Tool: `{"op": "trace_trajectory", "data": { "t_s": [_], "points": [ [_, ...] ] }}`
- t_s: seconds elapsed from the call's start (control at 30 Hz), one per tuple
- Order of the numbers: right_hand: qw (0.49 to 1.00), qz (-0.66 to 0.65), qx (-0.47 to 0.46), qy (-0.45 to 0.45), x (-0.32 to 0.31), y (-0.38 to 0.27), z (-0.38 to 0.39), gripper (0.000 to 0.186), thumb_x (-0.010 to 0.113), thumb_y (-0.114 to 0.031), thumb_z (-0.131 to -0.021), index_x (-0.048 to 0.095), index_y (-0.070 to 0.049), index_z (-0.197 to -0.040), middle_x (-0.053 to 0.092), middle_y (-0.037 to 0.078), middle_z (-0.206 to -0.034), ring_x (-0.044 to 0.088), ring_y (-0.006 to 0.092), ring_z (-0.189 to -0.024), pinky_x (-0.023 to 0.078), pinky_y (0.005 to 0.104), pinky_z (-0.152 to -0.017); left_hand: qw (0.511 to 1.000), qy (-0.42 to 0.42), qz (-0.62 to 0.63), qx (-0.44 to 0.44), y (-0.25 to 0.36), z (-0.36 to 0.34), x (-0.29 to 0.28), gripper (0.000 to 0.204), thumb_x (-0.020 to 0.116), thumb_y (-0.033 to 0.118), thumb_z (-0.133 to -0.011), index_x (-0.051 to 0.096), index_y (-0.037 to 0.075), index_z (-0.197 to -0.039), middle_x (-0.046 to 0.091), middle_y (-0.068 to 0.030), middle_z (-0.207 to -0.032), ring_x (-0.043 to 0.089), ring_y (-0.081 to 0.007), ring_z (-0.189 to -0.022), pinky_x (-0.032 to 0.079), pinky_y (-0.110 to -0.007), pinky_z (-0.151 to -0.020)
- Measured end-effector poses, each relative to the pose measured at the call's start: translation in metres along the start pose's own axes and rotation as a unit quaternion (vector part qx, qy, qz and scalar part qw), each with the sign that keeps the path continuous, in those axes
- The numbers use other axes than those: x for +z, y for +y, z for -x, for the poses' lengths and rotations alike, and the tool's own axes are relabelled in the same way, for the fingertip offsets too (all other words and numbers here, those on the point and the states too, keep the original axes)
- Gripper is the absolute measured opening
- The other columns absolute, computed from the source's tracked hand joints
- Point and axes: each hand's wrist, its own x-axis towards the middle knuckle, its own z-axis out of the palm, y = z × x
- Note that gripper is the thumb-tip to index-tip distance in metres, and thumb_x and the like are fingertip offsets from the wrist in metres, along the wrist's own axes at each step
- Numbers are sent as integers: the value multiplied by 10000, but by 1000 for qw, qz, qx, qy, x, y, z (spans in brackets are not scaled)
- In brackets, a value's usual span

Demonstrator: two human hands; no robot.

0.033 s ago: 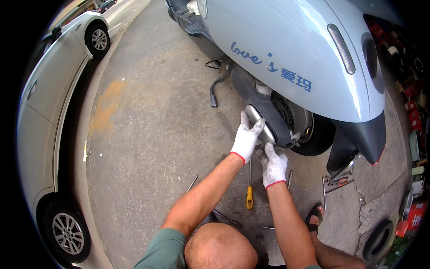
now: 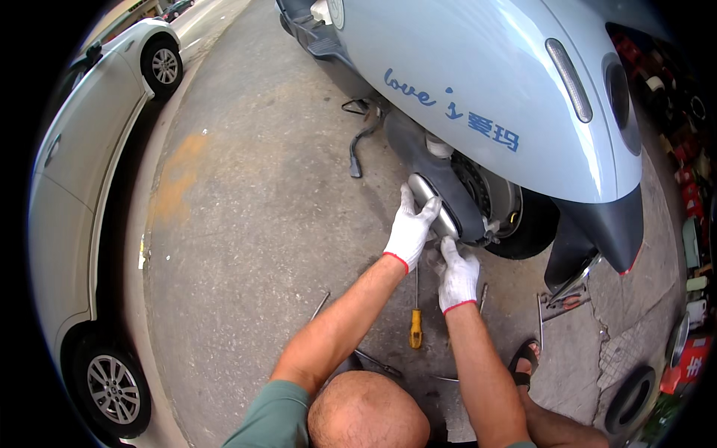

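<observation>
A long silver cover (image 2: 435, 205) lies along the dark swingarm casing (image 2: 422, 153) beside the rear wheel (image 2: 526, 224) of a pale blue scooter (image 2: 463, 67). My left hand (image 2: 409, 233), in a white knit glove with a red cuff, grips the cover's near side, fingers toward its upper end and thumb across it. At the cover's lower end is my right hand (image 2: 457, 276), gloved alike. Its fingers are curled and the thumb points up against that end; whatever is between them is hidden. Below, between my forearms, lies a screwdriver (image 2: 416, 328) with a yellow handle.
Other metal tools (image 2: 379, 362) lie on the pavement near my arms. Pliers (image 2: 571, 302) and a rod sit at right, near a sandalled foot (image 2: 526, 360). A loose cable with a plug (image 2: 355, 160) hangs from the scooter. A white car (image 2: 89, 172) stands left; a tyre (image 2: 631, 399) lies right.
</observation>
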Motion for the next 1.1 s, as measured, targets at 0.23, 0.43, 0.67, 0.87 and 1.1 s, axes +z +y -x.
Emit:
{"op": "trace_trajectory", "data": {
  "t_s": [0.23, 0.43, 0.67, 0.87, 1.1],
  "points": [
    [950, 307, 39, -31, -36, -30, 14, 272, 727, -147, -895, 620, 12, -1088, 636, 110, -973, 636, 190, -912, 518, 360, -796, 1000, 6, 3, -14, 2, 0, 5, 933, 655, 300, -953, 31, 30, -1593, 480, -189, -1432, 597, -231, -1125, 560, -364, -802],
    [686, 534, -495, -4, -8, -77, 19, 656, 792, -72, -735, 495, -30, -1319, 517, 205, -1278, 522, 408, -1175, 464, 462, -997, 1000, 14, -22, -11, 6, 3, 2, 928, 636, 292, -965, 1, 42, -1593, 449, -216, -1468, 589, -267, -1159, 556, -378, -844],
    [600, 699, -382, -63, 24, -94, -14, 859, 784, -436, -769, 425, 22, -1401, 592, 237, -1198, 607, 377, -1081, 462, 477, -942, 999, -9, -19, 28, -14, -11, -4, 926, 607, 283, -990, -54, 12, -1579, 423, -209, -1485, 564, -267, -1209, 547, -406, -903],
    [626, 689, -363, -30, 31, -87, -21, 822, 779, -416, -759, 458, 24, -1375, 620, 266, -1211, 616, 405, -1100, 465, 486, -966, 998, -39, -39, -25, -6, -8, -5, 924, 587, 300, -1001, -72, -10, -1569, 415, -219, -1486, 559, -257, -1225, 547, -411, -918],
    [630, 678, -378, -33, 27, -82, -28, 851, 758, -497, -761, 458, 31, -1357, 625, 230, -1162, 646, 380, -1030, 464, 494, -943, 832, -169, -527, -40, 59, -33, -35, 676, 553, 396, -996, 402, -121, -1405, 639, -245, -1207, 662, -311, -1073, 540, -374, -816]
  ]
}}
